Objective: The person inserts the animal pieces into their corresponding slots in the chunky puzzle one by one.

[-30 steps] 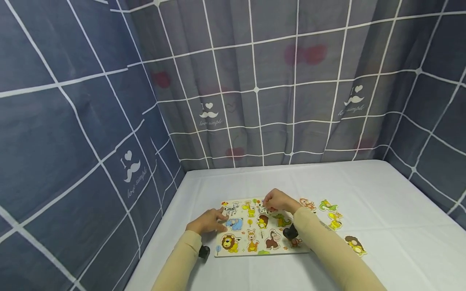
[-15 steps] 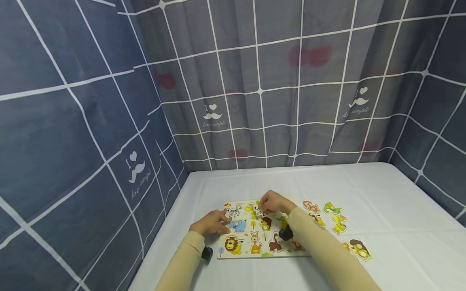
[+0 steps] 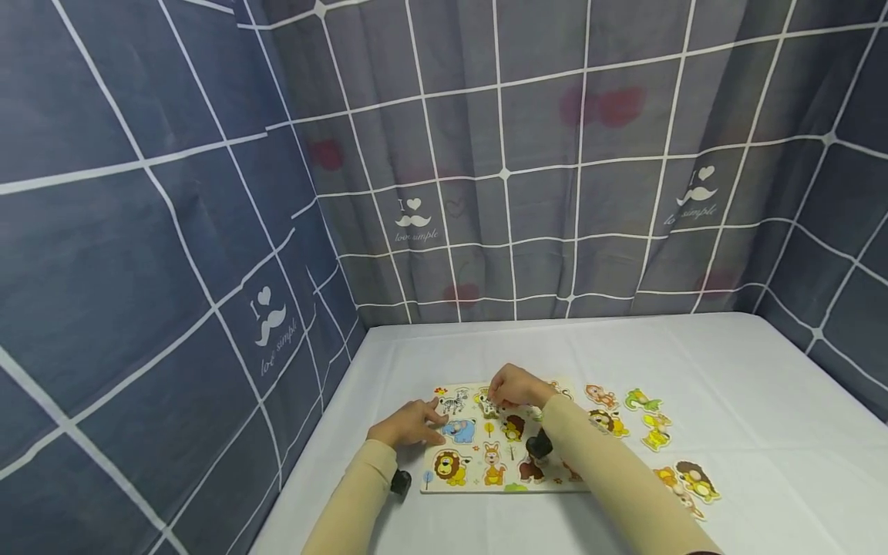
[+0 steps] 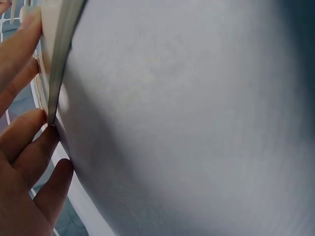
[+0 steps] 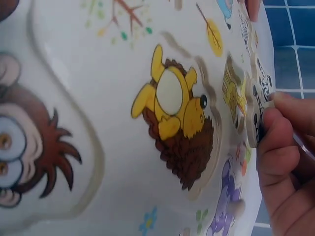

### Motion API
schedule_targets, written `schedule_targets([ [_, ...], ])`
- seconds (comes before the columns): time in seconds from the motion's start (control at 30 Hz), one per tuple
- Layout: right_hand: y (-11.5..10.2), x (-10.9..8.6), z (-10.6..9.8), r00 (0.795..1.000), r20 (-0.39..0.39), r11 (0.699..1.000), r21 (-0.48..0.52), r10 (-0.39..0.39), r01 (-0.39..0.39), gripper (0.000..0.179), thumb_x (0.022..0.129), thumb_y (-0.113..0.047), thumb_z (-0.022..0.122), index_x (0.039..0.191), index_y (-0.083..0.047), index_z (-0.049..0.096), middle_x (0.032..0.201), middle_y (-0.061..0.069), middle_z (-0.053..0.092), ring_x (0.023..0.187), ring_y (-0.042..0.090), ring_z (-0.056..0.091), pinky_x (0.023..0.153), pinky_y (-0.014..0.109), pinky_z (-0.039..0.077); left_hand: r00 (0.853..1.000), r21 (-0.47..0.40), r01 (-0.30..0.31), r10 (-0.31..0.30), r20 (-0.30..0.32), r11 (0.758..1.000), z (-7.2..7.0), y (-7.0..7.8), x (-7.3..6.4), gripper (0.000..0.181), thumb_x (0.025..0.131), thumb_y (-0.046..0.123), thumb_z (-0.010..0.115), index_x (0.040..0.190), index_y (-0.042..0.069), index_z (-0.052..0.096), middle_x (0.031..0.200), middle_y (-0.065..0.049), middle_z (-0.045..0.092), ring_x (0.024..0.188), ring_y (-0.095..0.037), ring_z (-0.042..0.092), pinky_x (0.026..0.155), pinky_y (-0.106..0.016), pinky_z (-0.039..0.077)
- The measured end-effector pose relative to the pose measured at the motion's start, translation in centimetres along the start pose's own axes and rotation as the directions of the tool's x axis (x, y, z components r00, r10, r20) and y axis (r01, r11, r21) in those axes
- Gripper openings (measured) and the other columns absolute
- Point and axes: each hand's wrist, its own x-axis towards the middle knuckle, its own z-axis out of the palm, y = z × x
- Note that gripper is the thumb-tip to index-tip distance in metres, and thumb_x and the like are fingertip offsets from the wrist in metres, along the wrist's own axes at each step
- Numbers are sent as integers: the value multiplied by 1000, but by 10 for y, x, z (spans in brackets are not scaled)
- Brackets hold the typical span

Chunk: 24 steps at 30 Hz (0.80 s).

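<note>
A wooden animal puzzle board point(image 3: 475, 484) lies on the white table. My right hand point(image 3: 516, 385) pinches a zebra puzzle piece point(image 5: 259, 103) between thumb and fingers, over the giraffe picture in the board's back row. The piece is tilted above the board in the right wrist view. My left hand point(image 3: 408, 425) rests at the board's left edge, fingers spread near the blue elephant picture point(image 3: 460, 431). Left of the zebra piece, a zebra picture point(image 3: 453, 401) shows in the corner. The hedgehog recess point(image 5: 179, 123) sits in the middle row. The right forearm covers the board's right part.
Loose animal pieces lie right of the board: a monkey point(image 3: 600, 396), a green one point(image 3: 642, 400), a yellow one point(image 3: 655, 432), a lion point(image 3: 610, 422) and a hedgehog point(image 3: 697, 480) overlapping others. Grid-patterned curtains point(image 3: 541, 216) stand behind and beside the table point(image 3: 430, 339).
My right hand has moved left along the back row with the zebra piece, from right of the giraffe picture to over it. My left hand stays at the board's left edge. The head view has shifted slightly.
</note>
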Motion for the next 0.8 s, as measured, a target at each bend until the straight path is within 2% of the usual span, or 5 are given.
schedule_targets([
  [0.17, -3, 7, 5, 1000, -3, 999, -34, -1, 1, 16, 91, 3, 62, 86, -1, 76, 55, 1, 56, 46, 11, 38, 47, 28, 32, 1000, 3, 0, 0, 1, 1000, 0, 0, 1, 48, 79, 23, 84, 124, 14, 70, 158, -15, 39, 148, -41, 32, 122, -54, 27],
  [0.37, -4, 14, 11, 999, -14, 998, -44, 34, -35, 16, 90, 3, 63, 84, -3, 76, 54, 1, 56, 44, 10, 36, 42, 24, 28, 1000, 2, -7, 7, 5, 1000, -1, 0, 1, 49, 79, 23, 84, 124, 13, 70, 158, -16, 38, 148, -42, 32, 122, -56, 26],
  [0.6, -9, 15, 22, 1000, -9, 999, -32, 22, -22, 14, 91, 6, 62, 89, 3, 76, 69, 11, 68, 54, 14, 47, 51, 27, 40, 999, 35, -33, 33, 8, 999, 0, -2, 1, 47, 80, 24, 83, 124, 13, 70, 157, -18, 39, 147, -42, 34, 121, -55, 29],
  [0.8, -12, 19, 24, 1000, -19, 997, -73, 24, -25, 14, 91, 5, 62, 88, 1, 76, 68, 7, 67, 56, 14, 49, 52, 24, 42, 999, 48, -40, 40, 5, 998, 0, 0, 3, 45, 80, 23, 83, 123, 13, 71, 156, -18, 40, 147, -42, 36, 121, -54, 30],
])
